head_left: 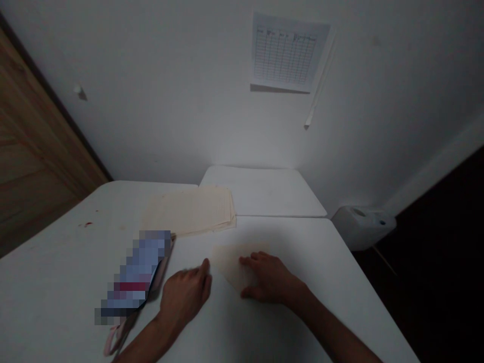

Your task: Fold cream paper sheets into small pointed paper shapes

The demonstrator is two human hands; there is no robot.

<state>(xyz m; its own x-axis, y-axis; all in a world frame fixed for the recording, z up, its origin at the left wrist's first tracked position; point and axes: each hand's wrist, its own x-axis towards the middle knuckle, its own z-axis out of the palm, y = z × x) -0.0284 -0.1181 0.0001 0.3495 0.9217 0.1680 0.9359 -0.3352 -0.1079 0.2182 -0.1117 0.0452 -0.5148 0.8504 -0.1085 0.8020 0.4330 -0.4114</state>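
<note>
A small cream sheet of paper [231, 262], folded into an angled shape, lies on the white table [287, 282]. My right hand [269, 279] rests flat on its right part, fingers stretched out and pressing it down. My left hand [186, 295] lies on the table just left of the paper, fingers together and pointing at its edge, with nothing in them. Behind the hands a stack of cream sheets [191, 209] lies flat.
A phone in a pink case [134, 280] with a strap lies left of my left hand. A second white table [264, 191] abuts the wall. A chart [285, 53] hangs on the wall. A white container [363, 224] stands beyond the right edge. A wooden door [26, 151] stands at the left.
</note>
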